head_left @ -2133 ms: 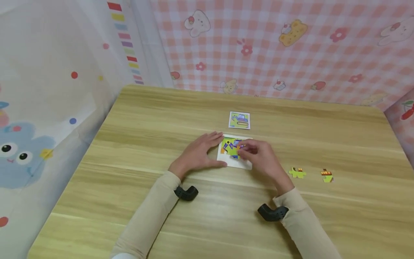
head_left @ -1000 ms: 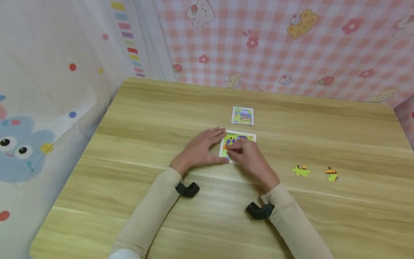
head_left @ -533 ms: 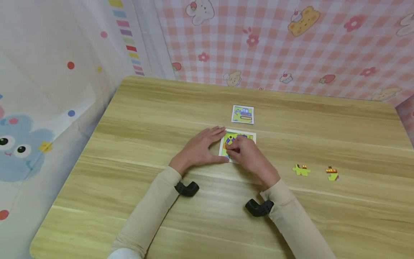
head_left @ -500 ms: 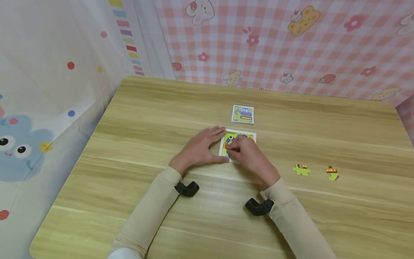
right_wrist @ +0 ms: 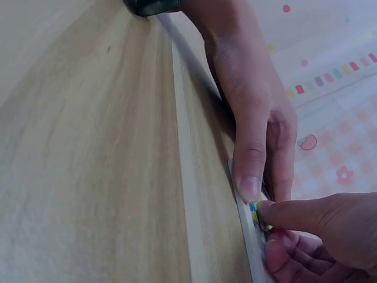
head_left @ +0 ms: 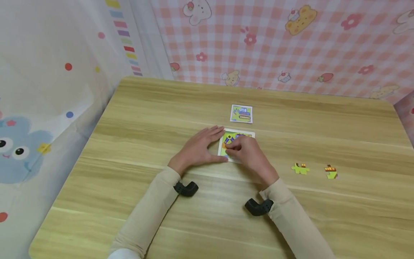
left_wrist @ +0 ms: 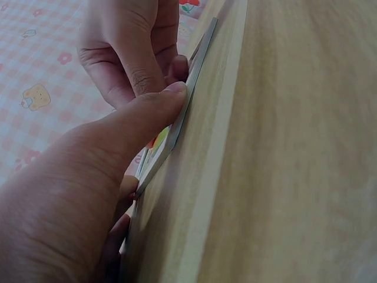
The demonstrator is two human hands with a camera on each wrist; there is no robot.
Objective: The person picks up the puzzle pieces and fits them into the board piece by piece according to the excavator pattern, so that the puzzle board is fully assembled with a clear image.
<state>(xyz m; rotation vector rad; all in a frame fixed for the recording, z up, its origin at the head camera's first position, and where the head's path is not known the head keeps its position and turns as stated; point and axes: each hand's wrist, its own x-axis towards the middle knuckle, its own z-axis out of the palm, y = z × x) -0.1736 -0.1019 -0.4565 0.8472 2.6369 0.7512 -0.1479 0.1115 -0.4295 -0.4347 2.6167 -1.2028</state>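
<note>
A small white-bordered jigsaw board [head_left: 240, 131] lies mid-table with a green picture partly filled in. Along its left side, my left hand [head_left: 198, 148] stretches, fingertips at the far corner and thumb on the near border. My right hand [head_left: 249, 153] reaches over the board from the right. Its thumb and index finger pinch a green puzzle piece [right_wrist: 254, 213] with a blue corner, low at the board's left part. The right hand hides much of the picture. In the left wrist view, the left thumb [left_wrist: 168, 94] presses the board's edge.
Two loose puzzle pieces lie to the right, one mostly green [head_left: 300, 168] and one green with an orange-brown strip [head_left: 331, 172]. Behind the board is a square picture card [head_left: 241, 114] of a blue excavator. The wooden table [head_left: 155, 108] ends at a checked cloth backdrop [head_left: 220, 36].
My right hand has moved left across the board and brought its puzzle piece down at the near-left part. It holds there over the last second. The left hand keeps its place on the board.
</note>
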